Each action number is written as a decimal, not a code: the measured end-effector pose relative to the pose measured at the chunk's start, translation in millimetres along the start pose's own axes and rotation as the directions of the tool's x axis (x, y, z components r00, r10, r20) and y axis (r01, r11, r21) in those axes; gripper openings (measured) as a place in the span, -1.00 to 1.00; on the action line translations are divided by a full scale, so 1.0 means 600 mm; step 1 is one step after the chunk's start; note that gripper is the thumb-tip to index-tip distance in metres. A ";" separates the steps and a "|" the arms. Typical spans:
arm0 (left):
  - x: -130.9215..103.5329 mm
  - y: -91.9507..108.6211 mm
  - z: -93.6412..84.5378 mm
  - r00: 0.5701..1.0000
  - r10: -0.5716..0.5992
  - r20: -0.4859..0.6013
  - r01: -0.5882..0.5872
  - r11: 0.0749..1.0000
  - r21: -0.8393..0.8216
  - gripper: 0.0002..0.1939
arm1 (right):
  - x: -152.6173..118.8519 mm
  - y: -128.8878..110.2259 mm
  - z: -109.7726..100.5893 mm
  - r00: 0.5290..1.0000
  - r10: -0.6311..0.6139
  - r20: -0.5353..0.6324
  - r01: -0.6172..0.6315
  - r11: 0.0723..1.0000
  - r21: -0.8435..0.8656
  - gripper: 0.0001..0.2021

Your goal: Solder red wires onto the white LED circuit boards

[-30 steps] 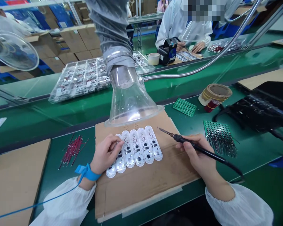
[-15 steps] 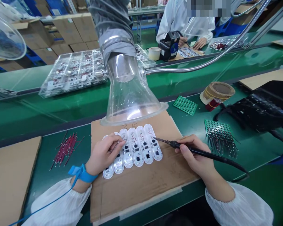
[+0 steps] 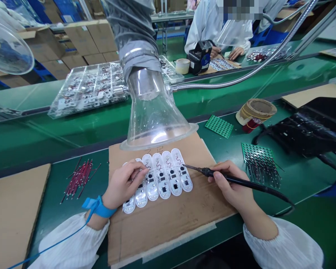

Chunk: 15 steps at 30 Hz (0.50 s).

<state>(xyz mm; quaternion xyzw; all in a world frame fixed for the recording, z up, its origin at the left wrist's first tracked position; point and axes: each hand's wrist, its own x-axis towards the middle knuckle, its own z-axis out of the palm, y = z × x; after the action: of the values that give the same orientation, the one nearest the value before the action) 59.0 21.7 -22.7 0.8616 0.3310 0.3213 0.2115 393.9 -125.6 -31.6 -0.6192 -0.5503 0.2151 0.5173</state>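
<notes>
My right hand (image 3: 231, 183) is closed around the black handle of a soldering iron (image 3: 212, 172), held like a pen. The iron's tip points left and meets the rightmost of several white oval housings with small circuit boards (image 3: 172, 173), laid side by side in a row. My left hand (image 3: 127, 183) rests over the left end of the row, thumb and forefinger pinched on a thin strand of solder wire (image 3: 168, 164), which runs faintly toward the tip. Thin red wires curl inside the housings. The left hand covers parts of the leftmost ones.
Beneath the housings lies a cardboard sheet (image 3: 168, 231). A clear fume hood (image 3: 156, 119) hangs just above. Red wires (image 3: 80, 179) lie left; green boards (image 3: 220, 126), a wired board (image 3: 259, 160) and a tape roll (image 3: 257, 109) lie right. Across the bench sits a co-worker (image 3: 204, 26).
Both hands, the iron and the housings keep almost the same places. The whole view has shifted very slightly.
</notes>
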 end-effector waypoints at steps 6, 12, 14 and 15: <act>0.004 0.000 0.001 0.998 0.056 -0.010 -0.056 0.998 -0.013 -0.89 | 0.001 -0.002 0.001 0.998 -0.059 0.019 0.059 0.998 -0.001 -0.75; 0.008 0.004 0.001 0.996 0.069 0.055 -0.069 0.998 0.006 -0.86 | -0.001 0.003 -0.001 0.998 -0.062 0.026 0.062 0.998 -0.018 -0.78; 0.008 0.006 0.001 0.995 0.089 0.036 -0.089 0.996 0.002 -0.87 | -0.002 0.005 -0.002 0.998 -0.058 0.026 0.058 0.998 -0.025 -0.79; 0.008 0.006 0.001 0.995 0.099 0.017 -0.099 0.995 0.000 -0.88 | -0.003 0.005 -0.002 0.998 -0.058 0.023 0.058 0.998 -0.023 -0.79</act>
<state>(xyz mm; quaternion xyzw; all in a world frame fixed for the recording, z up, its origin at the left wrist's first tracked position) 63.6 22.6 -19.0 0.8796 0.2863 0.3242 0.1980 395.6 -127.3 -34.3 -0.6066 -0.5761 0.2004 0.5099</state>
